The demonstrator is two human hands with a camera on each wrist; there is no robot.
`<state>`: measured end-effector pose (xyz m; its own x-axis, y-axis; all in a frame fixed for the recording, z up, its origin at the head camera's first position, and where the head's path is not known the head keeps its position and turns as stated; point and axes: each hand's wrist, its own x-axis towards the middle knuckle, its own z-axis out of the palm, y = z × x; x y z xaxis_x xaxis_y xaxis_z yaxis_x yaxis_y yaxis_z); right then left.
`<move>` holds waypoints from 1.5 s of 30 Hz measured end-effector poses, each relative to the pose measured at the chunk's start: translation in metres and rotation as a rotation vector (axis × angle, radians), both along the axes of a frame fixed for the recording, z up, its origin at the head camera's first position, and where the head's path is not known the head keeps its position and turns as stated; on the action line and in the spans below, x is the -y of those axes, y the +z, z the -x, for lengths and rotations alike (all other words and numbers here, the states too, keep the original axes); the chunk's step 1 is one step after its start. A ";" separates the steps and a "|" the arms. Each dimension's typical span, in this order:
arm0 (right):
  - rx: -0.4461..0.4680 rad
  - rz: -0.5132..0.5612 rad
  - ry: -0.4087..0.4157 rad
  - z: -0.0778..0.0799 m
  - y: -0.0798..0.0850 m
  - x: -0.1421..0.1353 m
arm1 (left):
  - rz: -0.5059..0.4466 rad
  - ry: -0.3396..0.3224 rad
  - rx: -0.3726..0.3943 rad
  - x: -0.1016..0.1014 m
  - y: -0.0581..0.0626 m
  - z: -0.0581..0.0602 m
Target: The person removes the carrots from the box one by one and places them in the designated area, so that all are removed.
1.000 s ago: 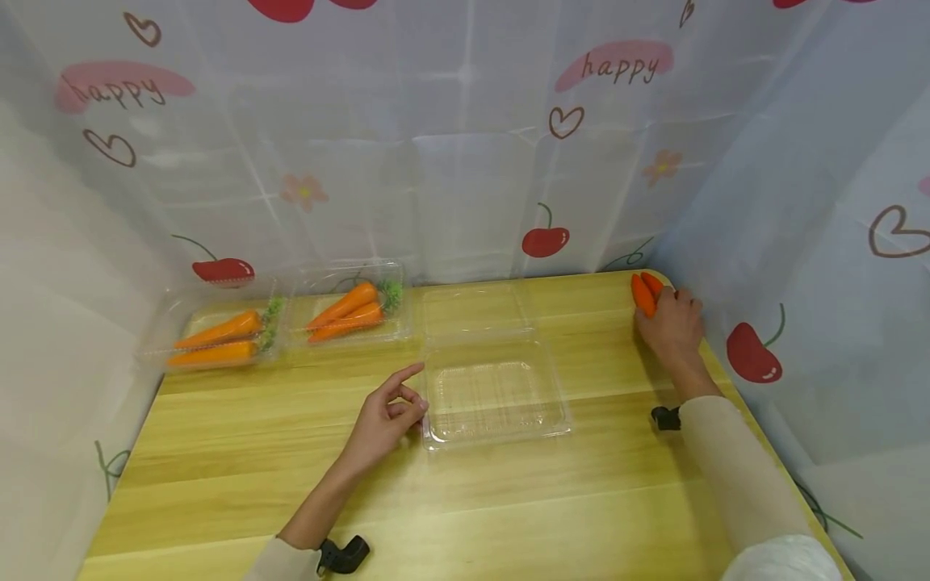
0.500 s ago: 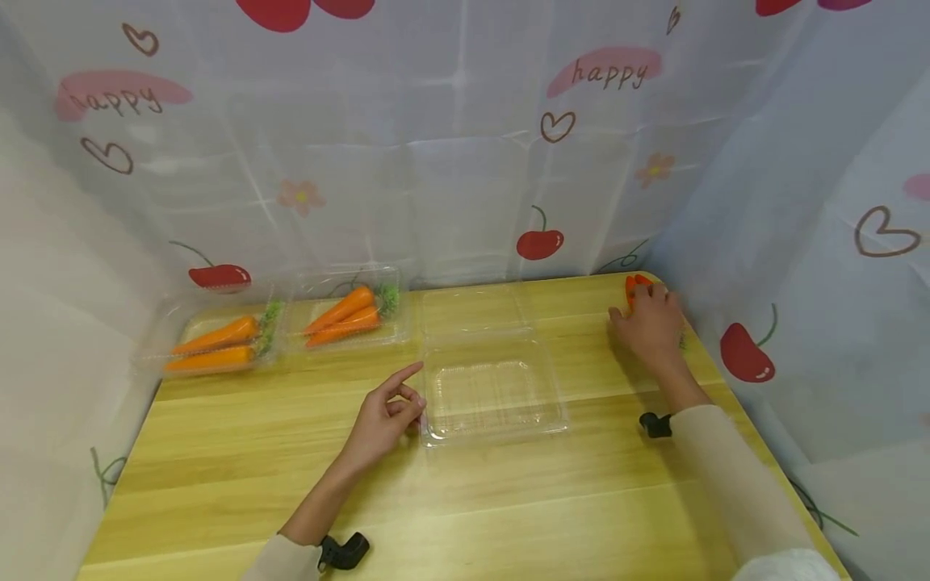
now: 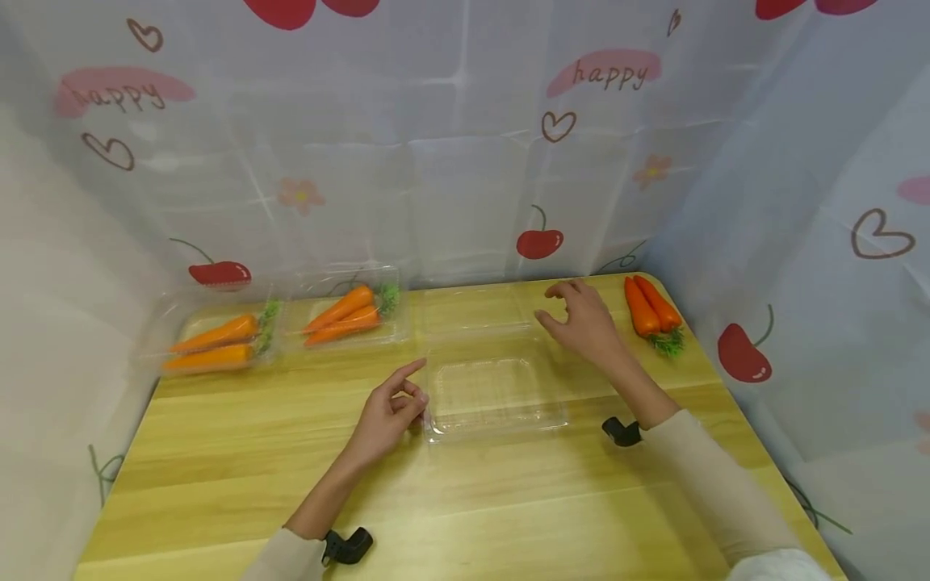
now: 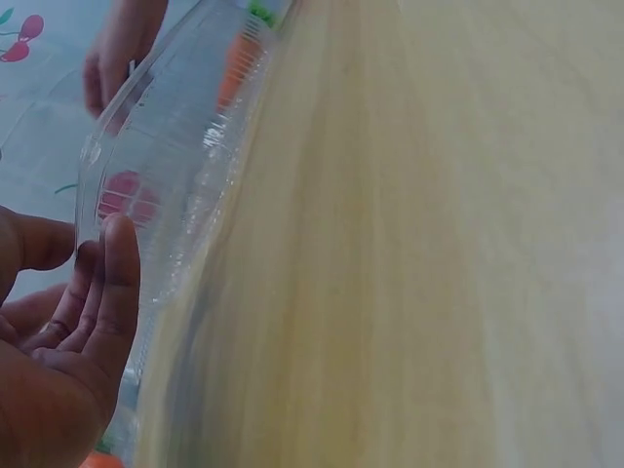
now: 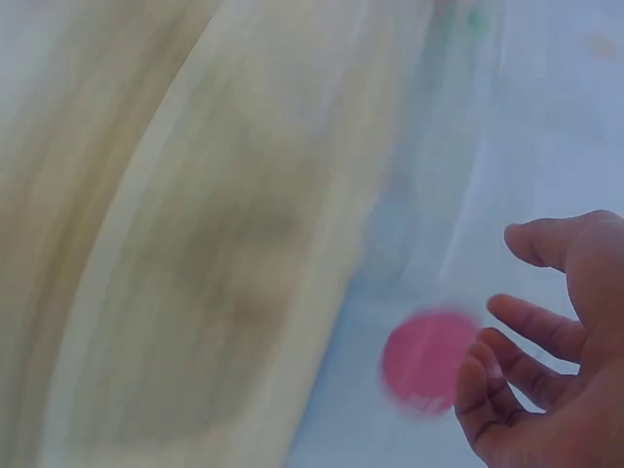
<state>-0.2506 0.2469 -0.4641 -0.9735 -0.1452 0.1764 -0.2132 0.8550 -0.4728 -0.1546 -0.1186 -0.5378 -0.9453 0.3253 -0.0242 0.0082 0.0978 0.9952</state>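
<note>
My left hand (image 3: pixel 388 411) pinches the left rim of an unfolded clear plastic clamshell box (image 3: pixel 501 432); the left wrist view shows thumb and fingers on either side of that rim (image 4: pixel 90 185). The box's lid lies folded back toward the curtain, and its tray holds nothing. My right hand (image 3: pixel 581 323) hovers by the box's right back corner, fingers parted and slightly bent, holding nothing. To its right, two orange carrots (image 3: pixel 647 307) with green tops lie side by side at the table's back right corner. The right wrist view is blurred behind the hand (image 5: pixel 536 341).
Two more clear clamshell boxes stand at the back left, each with two carrots inside: one box (image 3: pixel 400 327) nearer the middle, one (image 3: pixel 148 343) at the far left. A printed curtain (image 3: pixel 465 186) borders the wooden table (image 3: pixel 465 508) behind and on the right.
My right hand has left the two carrots, which now lie uncovered in the corner, and has moved left toward the open box. The left hand keeps its place on the rim.
</note>
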 end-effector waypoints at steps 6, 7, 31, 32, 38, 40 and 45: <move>0.058 0.080 0.164 -0.004 0.013 0.057 | 0.003 0.019 -0.043 0.012 0.000 -0.005; 0.070 0.094 0.186 -0.003 0.013 0.064 | 0.001 0.023 -0.050 0.016 0.001 -0.006; 0.315 0.277 0.376 0.045 0.007 0.170 | 0.627 0.524 -0.308 0.160 0.041 0.031; 0.318 0.275 0.371 0.045 0.006 0.173 | 0.647 0.513 -0.315 0.162 0.039 0.031; 0.338 0.259 0.357 0.049 0.003 0.187 | 0.691 0.490 -0.315 0.159 0.034 0.031; 0.346 0.245 0.363 0.050 0.002 0.192 | 0.687 0.493 -0.300 0.158 0.034 0.030; 0.340 0.161 0.347 0.051 -0.004 0.199 | 0.658 0.492 -0.255 0.156 0.032 0.030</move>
<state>-0.3012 0.0480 -0.4685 -0.8791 -0.4670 -0.0954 -0.2826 0.6719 -0.6846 -0.1851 -0.2745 -0.5053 -0.9774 -0.1281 0.1684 0.0295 0.7056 0.7080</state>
